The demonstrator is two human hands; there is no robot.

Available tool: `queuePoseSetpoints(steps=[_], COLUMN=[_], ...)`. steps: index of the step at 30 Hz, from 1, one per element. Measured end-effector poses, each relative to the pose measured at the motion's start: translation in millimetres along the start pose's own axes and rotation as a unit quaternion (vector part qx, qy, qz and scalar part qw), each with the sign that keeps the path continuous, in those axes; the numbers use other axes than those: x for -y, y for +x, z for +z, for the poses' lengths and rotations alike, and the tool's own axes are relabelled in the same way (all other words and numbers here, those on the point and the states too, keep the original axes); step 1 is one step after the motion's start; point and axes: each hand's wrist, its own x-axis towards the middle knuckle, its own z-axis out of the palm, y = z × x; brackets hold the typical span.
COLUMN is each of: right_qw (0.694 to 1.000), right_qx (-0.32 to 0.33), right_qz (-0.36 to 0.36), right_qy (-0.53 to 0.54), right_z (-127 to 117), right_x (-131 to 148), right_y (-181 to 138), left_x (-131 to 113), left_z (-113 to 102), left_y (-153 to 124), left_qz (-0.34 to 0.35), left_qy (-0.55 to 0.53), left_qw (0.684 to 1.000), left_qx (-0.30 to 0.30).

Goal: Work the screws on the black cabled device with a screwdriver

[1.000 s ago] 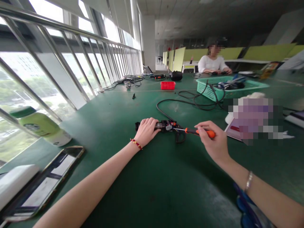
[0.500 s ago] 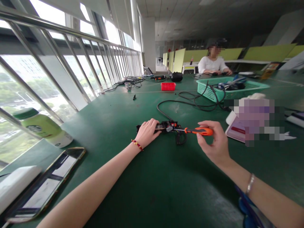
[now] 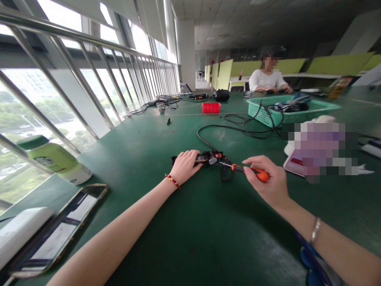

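Observation:
A small black electronic device (image 3: 210, 158) with red and grey parts lies on the green table (image 3: 190, 222), a black cable (image 3: 208, 129) running from it. My left hand (image 3: 186, 165) rests over its left end, fingers curled down on it. My right hand (image 3: 266, 182) grips an orange-handled screwdriver (image 3: 247, 170) whose metal tip points left into the device.
A phone (image 3: 59, 230) and a green-capped bottle (image 3: 52, 159) lie at the left by the window railing. A teal basket (image 3: 293, 109) of cables, a red box (image 3: 211, 107) and loose wires sit farther back. Another person in white sits at the far end.
My right hand dropped the screwdriver handle lower and re-angled the tip into the device after raising it level half a second ago. My left hand stayed put.

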Motion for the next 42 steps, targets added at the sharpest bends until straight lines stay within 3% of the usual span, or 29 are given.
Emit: queuePoseSetpoints(steps=[6, 11, 16, 21, 26, 31, 36, 42], right_qw=[0.998, 1.000, 0.998, 1.000, 0.998, 1.000, 0.998, 0.994], right_qx=[-0.046, 0.012, -0.044, 0.012, -0.050, 0.005, -0.047, 0.110], right_qz=[-0.023, 0.010, -0.033, 0.021, -0.019, 0.017, -0.018, 0.009], right_qy=[0.032, -0.009, 0.023, 0.002, 0.029, 0.003, 0.029, 0.014], right_z=[-0.1, -1.9, -0.7, -0.8, -0.1, -0.5, -0.9, -3.8], right_x=[-0.2, 0.9, 0.7, 0.8, -0.6, 0.2, 0.3, 4.3], right_y=[0.5, 0.0, 0.8, 0.1, -0.3, -0.2, 1.7, 2.8], left_x=[0.2, -0.4, -1.0, -0.2, -0.1, -0.4, -0.2, 1.2], left_z=[-0.3, -1.5, -1.6, 0.3, 0.4, -0.1, -0.1, -1.1], left_y=[0.4, 0.3, 0.1, -0.6, -0.4, 0.0, -0.3, -0.5], left_qz=[-0.004, -0.013, 0.001, 0.016, 0.016, 0.013, 0.013, 0.025], left_qy=[-0.005, -0.007, 0.003, 0.024, 0.026, 0.022, 0.015, 0.030], left_qw=[1.000, 1.000, 1.000, 0.999, 0.999, 0.999, 1.000, 0.999], left_qx=[0.008, 0.018, 0.021, 0.015, 0.019, 0.020, 0.023, 0.023])
